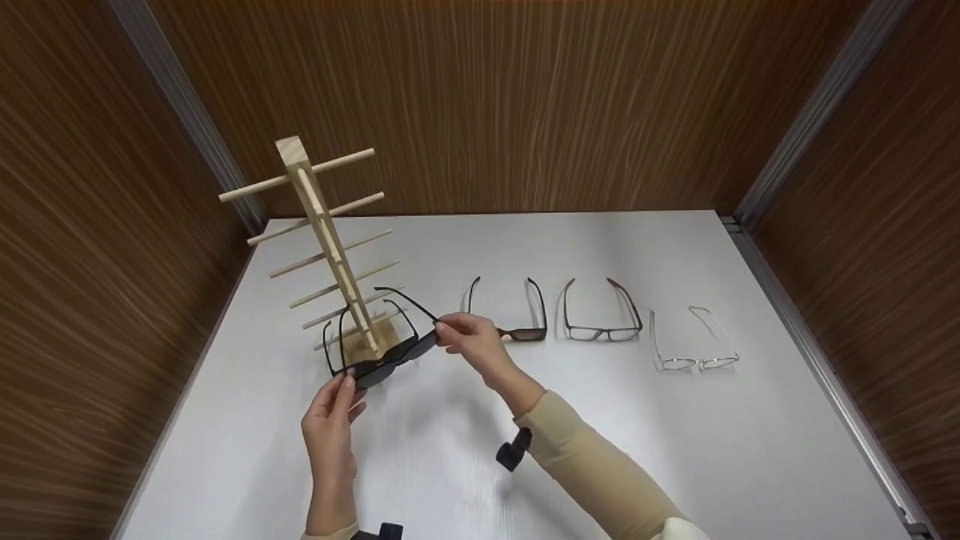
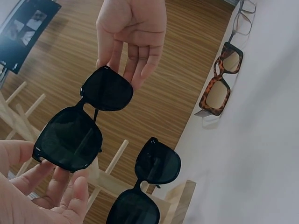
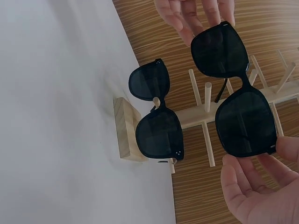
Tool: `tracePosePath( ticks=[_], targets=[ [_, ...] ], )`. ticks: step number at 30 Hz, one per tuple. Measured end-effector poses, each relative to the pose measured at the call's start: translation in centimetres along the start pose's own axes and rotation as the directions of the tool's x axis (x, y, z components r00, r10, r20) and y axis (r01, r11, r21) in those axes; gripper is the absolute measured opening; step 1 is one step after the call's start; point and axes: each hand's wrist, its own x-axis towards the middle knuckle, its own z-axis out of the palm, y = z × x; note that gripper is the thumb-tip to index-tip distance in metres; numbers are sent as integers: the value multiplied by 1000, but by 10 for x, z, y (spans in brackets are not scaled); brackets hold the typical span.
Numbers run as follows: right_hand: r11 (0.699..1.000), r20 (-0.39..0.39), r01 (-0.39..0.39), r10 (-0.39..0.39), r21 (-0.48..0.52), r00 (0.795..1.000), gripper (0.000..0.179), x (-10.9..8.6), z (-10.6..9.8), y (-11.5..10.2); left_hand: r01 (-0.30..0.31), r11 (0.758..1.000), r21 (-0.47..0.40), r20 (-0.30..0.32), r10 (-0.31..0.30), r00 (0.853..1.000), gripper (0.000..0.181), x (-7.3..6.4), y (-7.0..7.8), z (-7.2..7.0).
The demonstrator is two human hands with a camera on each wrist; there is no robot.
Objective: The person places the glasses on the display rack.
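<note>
Both hands hold a pair of black sunglasses point(image 2: 70, 140) in front of the wooden display rack point(image 1: 330, 240), lenses toward me. My left hand point(image 1: 330, 424) pinches one end of the frame near the hinge, thumb on the front. At the opposite end, my right hand point(image 1: 480, 349) pinches the other hinge corner. The temples are unfolded and point back toward the rack. A second pair of black sunglasses point(image 3: 159, 133) sits low on the rack, just above its wooden base point(image 3: 125, 128); in the head view the held pair partly covers it.
To the right on the white table point(image 1: 480, 480) stand tortoiseshell sunglasses point(image 2: 217, 95), dark-framed glasses with reddish temple tips point(image 1: 602, 334) and thin light-framed glasses point(image 1: 699, 364), temples unfolded. Several bare pegs stick out from the rack's upper post. Wood-grain panels point(image 1: 525, 112) enclose the back and sides.
</note>
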Motion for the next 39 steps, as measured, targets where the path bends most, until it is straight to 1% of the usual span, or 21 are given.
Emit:
tracePosePath(
  ticks=[3,8,13,16,21,25,29,34,39],
  targets=[
    [1000,-5,-4,4,20,1000,30,4,4,0,-19,1000,-1,4,19,1000,36,1,1,-2],
    [1000,-19,-2,2,8,1000,28,6,8,-2,-33,999,16,1,33,999,38,0,1,-3],
    [1000,-10,7,-7,-11,1000,27,5,9,-2,-23,999,23,-21,23,1000,38,0,1,-4],
    [1000,-8,11,-11,-11,1000,29,5,8,-3,-14,1000,18,-22,15,1000,37,-1,0,-4],
    [1000,-10,-5,5,-16,1000,29,5,9,-4,-4,1000,16,-25,4,1000,37,-1,-1,-4],
    [1000,-17,-5,5,-6,1000,28,8,12,-5,-12,1000,6,-31,12,999,37,1,0,-5],
    [1000,-26,-5,5,-6,1000,25,12,16,-6,-22,1000,6,-33,22,999,37,7,2,-7],
    [1000,-31,-3,3,-7,1000,26,19,22,-5,-32,999,40,-43,34,999,39,19,4,-8],
    [1000,3,5,-5,7,1000,30,24,27,-5,-40,997,61,-71,44,997,41,29,3,-10]
  ],
)
